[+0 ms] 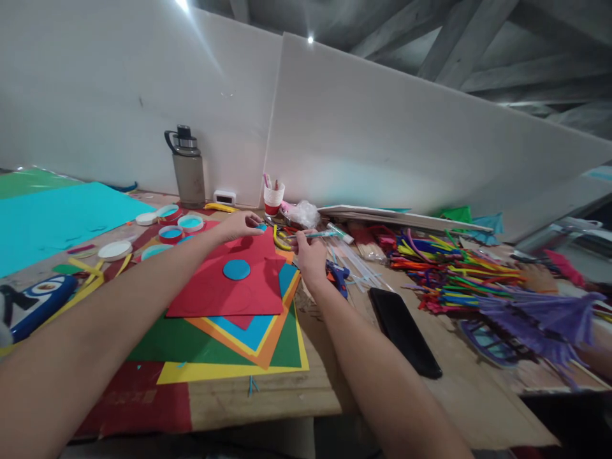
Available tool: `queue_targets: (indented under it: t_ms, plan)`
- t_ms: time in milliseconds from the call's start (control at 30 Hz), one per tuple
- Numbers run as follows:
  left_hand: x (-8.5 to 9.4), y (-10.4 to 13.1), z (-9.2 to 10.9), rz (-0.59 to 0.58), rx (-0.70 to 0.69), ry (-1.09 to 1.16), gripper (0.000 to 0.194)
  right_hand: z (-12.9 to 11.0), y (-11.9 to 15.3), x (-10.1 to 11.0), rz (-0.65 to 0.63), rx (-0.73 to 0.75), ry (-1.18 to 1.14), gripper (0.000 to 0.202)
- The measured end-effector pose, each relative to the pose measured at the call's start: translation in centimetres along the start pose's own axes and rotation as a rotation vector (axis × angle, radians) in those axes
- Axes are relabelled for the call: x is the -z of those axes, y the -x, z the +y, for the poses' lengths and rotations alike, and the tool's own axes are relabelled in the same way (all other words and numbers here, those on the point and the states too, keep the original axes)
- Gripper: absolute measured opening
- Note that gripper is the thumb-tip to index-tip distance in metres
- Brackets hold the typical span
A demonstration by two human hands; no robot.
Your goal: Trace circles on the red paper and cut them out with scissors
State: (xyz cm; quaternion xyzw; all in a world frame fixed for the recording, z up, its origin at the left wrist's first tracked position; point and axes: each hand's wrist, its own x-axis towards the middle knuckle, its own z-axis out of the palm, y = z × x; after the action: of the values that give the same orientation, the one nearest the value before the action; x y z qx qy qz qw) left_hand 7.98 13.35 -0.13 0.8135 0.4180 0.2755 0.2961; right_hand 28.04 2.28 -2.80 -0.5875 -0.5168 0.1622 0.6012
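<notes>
My left hand [241, 225] is over the far edge of a red sheet [224, 296], its fingers bent and pinched on a small blue paper piece [261, 227]. A round blue disc [236, 269] lies flat on the red sheet, nearer to me. To the right of the sheet, my right hand [310, 255] is closed around a thin light-blue stick [321, 234], held almost level; its exact kind is unclear. Beneath the red sheet are fanned blue, orange, green [176, 341] and yellow sheets. A blue glue gun [337, 278] lies just right of my right wrist.
A black phone [404, 331] and a pile of coloured pipe cleaners [459, 274] lie to the right, beside a purple paper umbrella [540, 325]. Red-rimmed round lids [190, 223], a bottle [188, 169] and a paper cup [273, 199] stand at the back left.
</notes>
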Motion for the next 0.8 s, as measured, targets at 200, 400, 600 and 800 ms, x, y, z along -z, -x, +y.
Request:
queue_targets:
  t_ms: [200, 400, 600, 800]
  plan:
    - [-1.3, -1.5, -0.2, -0.057, -0.083, -0.235, 0.046, -0.4, 0.2, 0.1, 0.034, -0.062, -0.030, 0.022]
    - [-1.8, -2.1, -0.4, -0.134, -0.170, -0.385, 0.043, -0.3, 0.2, 0.0, 0.005, -0.044, -0.001, 0.023]
    - [-2.2, -2.2, -0.6, -0.133, -0.198, -0.395, 0.039, -0.2, 0.4, -0.3, -0.012, -0.051, 0.037, 0.022]
    - [-2.1, -2.2, -0.9, -0.123, -0.167, -0.274, 0.037, 0.0, 0.5, -0.5, -0.012, -0.018, 0.060, 0.021]
